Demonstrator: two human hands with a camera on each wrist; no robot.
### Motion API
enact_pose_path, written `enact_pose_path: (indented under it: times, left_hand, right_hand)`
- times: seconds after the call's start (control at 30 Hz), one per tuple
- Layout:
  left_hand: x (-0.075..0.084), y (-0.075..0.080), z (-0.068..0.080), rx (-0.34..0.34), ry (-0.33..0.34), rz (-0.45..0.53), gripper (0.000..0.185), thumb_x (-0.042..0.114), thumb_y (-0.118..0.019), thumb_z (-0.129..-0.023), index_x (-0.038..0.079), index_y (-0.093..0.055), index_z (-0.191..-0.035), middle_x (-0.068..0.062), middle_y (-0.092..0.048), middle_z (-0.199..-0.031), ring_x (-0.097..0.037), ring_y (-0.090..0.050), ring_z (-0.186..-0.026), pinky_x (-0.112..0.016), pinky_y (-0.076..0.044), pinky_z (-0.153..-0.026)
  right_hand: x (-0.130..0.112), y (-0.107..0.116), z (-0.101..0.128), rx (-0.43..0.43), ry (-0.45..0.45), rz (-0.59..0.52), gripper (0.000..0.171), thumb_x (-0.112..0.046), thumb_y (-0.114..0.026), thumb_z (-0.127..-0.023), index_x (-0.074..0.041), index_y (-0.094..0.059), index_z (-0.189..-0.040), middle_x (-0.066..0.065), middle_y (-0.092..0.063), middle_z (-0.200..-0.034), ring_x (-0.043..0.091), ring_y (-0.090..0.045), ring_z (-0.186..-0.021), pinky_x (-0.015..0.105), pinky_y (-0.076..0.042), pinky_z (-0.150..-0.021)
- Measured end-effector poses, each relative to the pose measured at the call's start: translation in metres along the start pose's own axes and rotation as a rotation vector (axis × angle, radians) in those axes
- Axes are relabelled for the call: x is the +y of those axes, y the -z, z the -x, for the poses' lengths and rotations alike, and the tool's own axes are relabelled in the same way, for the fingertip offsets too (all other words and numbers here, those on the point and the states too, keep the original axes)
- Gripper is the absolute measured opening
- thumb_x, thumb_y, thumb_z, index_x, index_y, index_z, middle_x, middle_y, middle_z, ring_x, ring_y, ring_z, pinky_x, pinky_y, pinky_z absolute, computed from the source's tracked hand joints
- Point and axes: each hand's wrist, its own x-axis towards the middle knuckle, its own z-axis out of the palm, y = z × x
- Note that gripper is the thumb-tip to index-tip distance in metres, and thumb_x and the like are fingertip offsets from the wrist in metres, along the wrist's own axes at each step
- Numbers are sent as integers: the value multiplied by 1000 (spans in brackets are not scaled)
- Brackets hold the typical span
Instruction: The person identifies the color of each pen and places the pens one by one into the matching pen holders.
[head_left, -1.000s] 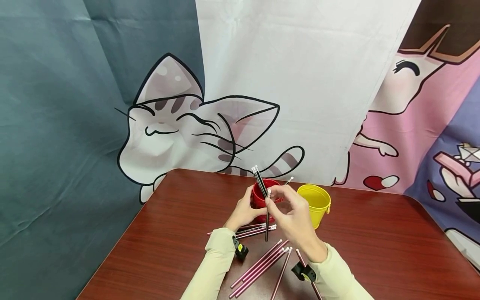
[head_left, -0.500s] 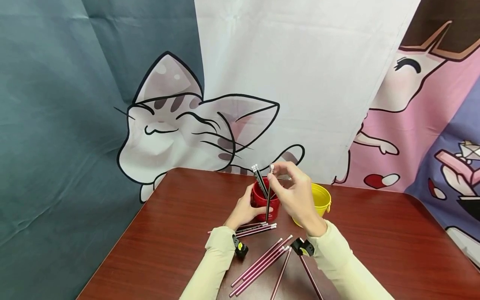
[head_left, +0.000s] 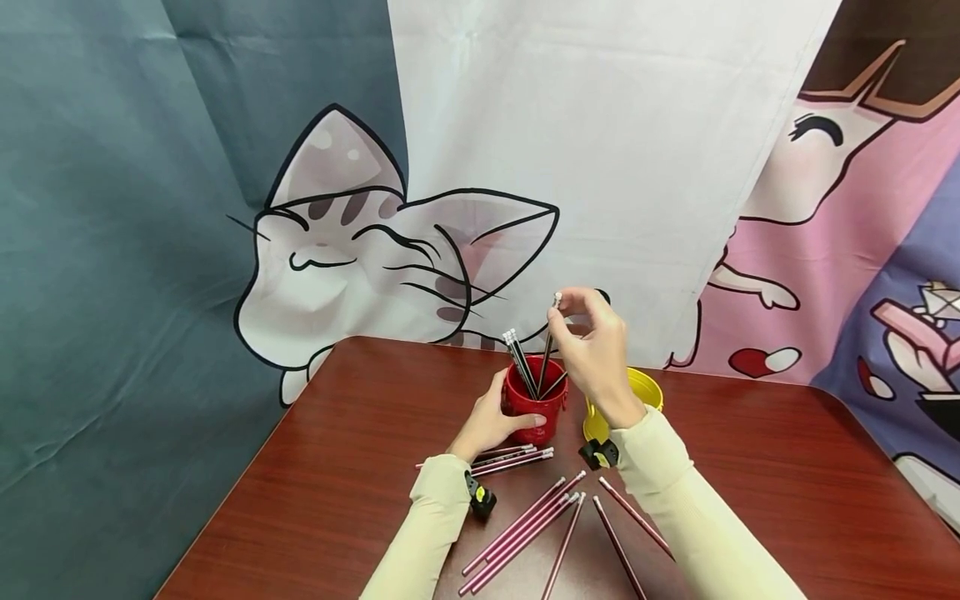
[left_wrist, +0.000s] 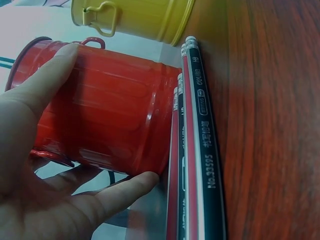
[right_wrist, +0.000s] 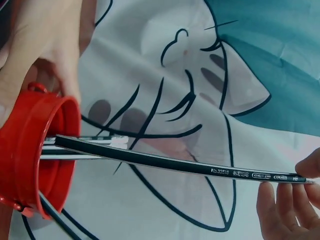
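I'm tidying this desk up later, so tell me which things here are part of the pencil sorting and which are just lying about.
In use:
- red bucket, gripped by the left hand
- black pencil, pinched at its eraser end by the right hand, tip inside the bucket
- pencils already standing in it

Lying about:
- yellow bucket
- loose pencils on the table

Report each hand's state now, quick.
Left hand: grips the red bucket.
Right hand: pinches a black pencil by its eraser end, tip inside the bucket.
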Motion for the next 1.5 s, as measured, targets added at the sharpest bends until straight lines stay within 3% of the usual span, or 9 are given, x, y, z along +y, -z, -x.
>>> enact_pose_path:
  times: [0.13,0.27,0.4,0.5,0.7,1.0,1.17,1.37,1.5]
  left_hand:
    - [9,3,4,-10,-2,1,84,21,-75,-76,13,-24,-142,-11,-46,-134,-25,-46,-120,-47,-39,-98]
    - [-4,0,-2,-2,-2,2,86,24,-76,-74,18,-24,-143,-8,-47,-133,-24,-46,-120,-47,-39,-98]
    - [-22,-4,-9,17,-3,-16,88,31,-77,-72,28,-24,-141,-1,-48,-132,-19,-47,-119,-43,-40,-99]
    - [-26,-4,-11,24,0,-37,88,37,-77,-71,32,-23,-141,3,-47,-132,-15,-46,-119,-39,-40,-99]
    - [-27,-3,-11,25,-1,-56,89,40,-76,-70,32,-23,-141,4,-46,-133,-14,-46,-119,-36,-40,-99]
    - [-26,-5,-11,26,-12,-77,89,42,-75,-71,29,-23,-142,1,-46,-135,-17,-47,-119,-39,-41,-98]
    - [-27,-7,-12,21,-5,-92,90,44,-76,-70,31,-23,-142,3,-46,-134,-15,-48,-118,-37,-42,-98]
    - [-29,-7,-10,24,-2,-87,91,43,-77,-70,32,-22,-142,3,-47,-133,-15,-49,-117,-37,-42,-97]
    - [-29,-7,-10,30,-2,-90,90,42,-76,-70,33,-23,-141,2,-49,-132,-15,-50,-115,-37,-42,-97]
  right_hand:
    - [-7,-2,1,9,5,30,14,0,-61,-83,1,-60,-97,12,-60,-85,20,-61,-78,20,-52,-64]
    - [-12,-5,6,-9,0,58,15,5,-61,-81,4,-59,-96,16,-59,-85,24,-62,-76,20,-52,-61]
    - [10,-10,16,-43,-16,73,17,2,-64,-81,0,-61,-97,12,-60,-87,20,-61,-76,16,-50,-61]
    - [25,-13,24,-68,-30,88,17,-1,-65,-81,-4,-61,-98,7,-60,-88,17,-60,-77,20,-52,-61]
    - [40,-17,41,-111,-78,68,16,-7,-64,-83,-9,-60,-98,2,-61,-88,13,-62,-78,31,-55,-64]
    - [49,-16,58,-136,-118,122,16,-8,-65,-82,-7,-60,-97,2,-62,-85,13,-58,-77,34,-54,-63]
    - [54,-15,64,-153,-143,149,16,-7,-67,-80,-7,-61,-96,0,-63,-84,11,-58,-77,27,-51,-61]
    - [57,-15,70,-172,-155,132,16,-6,-66,-81,-6,-61,-96,1,-62,-86,11,-58,-76,37,-52,-62]
    - [60,-15,73,-197,-177,112,15,-6,-66,-81,-6,-61,-95,2,-62,-87,11,-58,-76,34,-55,-65]
